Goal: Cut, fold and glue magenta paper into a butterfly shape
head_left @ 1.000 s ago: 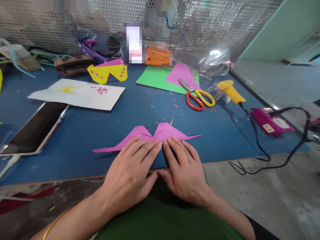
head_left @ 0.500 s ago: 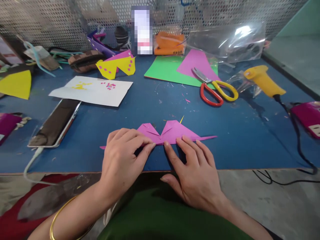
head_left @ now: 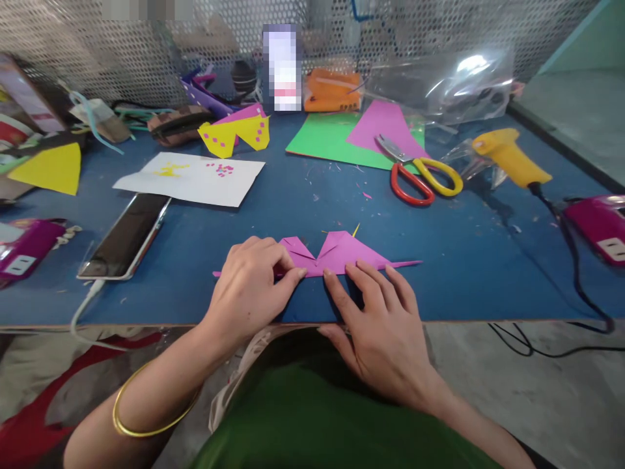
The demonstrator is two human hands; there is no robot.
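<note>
A folded pink paper (head_left: 349, 251) lies on the blue table near its front edge, with two peaks along its top, a notch between them and a thin strip sticking out at each end. My left hand (head_left: 254, 280) covers its left part, thumb and bent forefinger closed on the lower edge; the other fingers curl over it. On the right part, my right hand (head_left: 381, 319) rests with its fingertips spread along the lower edge and its thumb held apart, off the paper. A small yellow sliver (head_left: 356, 230) pokes up behind the right peak.
Red-and-yellow-handled scissors (head_left: 415, 172) lie partly on green sheets (head_left: 322, 137). A yellow glue gun (head_left: 512, 156) trails a black cable at right. White paper (head_left: 195, 189) with small cut bits, a charging phone (head_left: 127, 234) and a yellow dotted paper mask (head_left: 234, 135) are at left.
The camera view has shifted slightly, so the table's left side shows more. Both hands stay on the pink paper in nearly the same pose.
</note>
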